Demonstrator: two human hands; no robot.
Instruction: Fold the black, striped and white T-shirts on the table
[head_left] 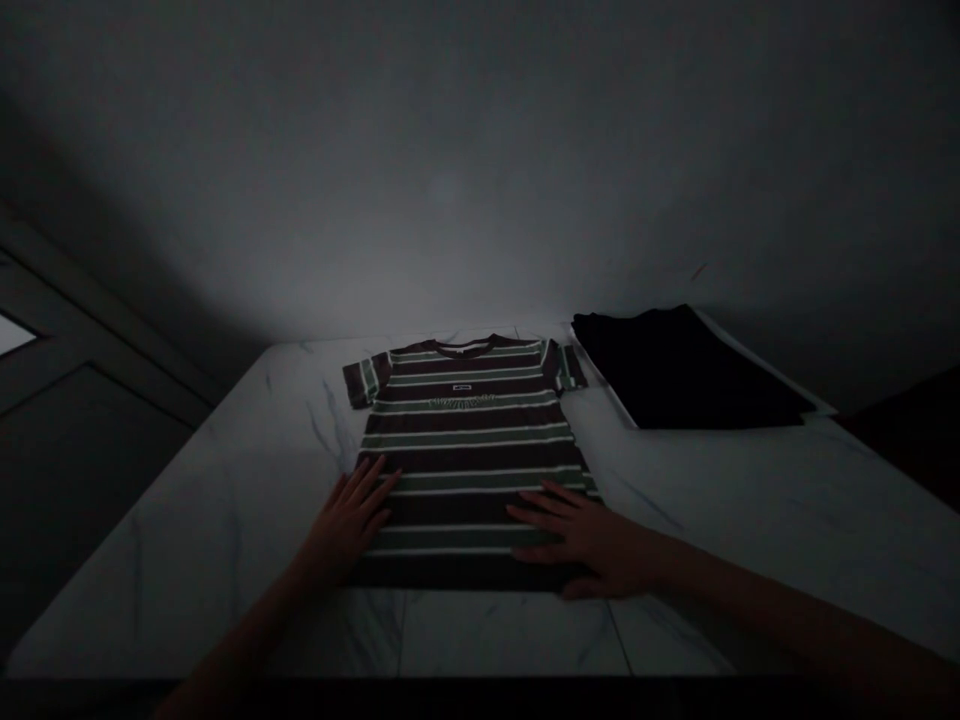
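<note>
A striped T-shirt (465, 450) lies spread flat on the table, its collar toward the wall and its hem toward me. Its bands are dark, green and white, with small lettering across the chest. My left hand (346, 520) rests flat on the shirt's lower left edge, fingers spread and pointing away from me. On the lower right part of the shirt lies my right hand (581, 540), also flat, its fingers apart and pointing left. Neither hand grips the cloth.
Dark folded cloth (690, 370) lies on a white sheet or board (757, 362) at the table's back right. The white marble-patterned table (202, 500) meets a plain wall (450, 180). A panelled door (82, 380) is at the left. The room is dim.
</note>
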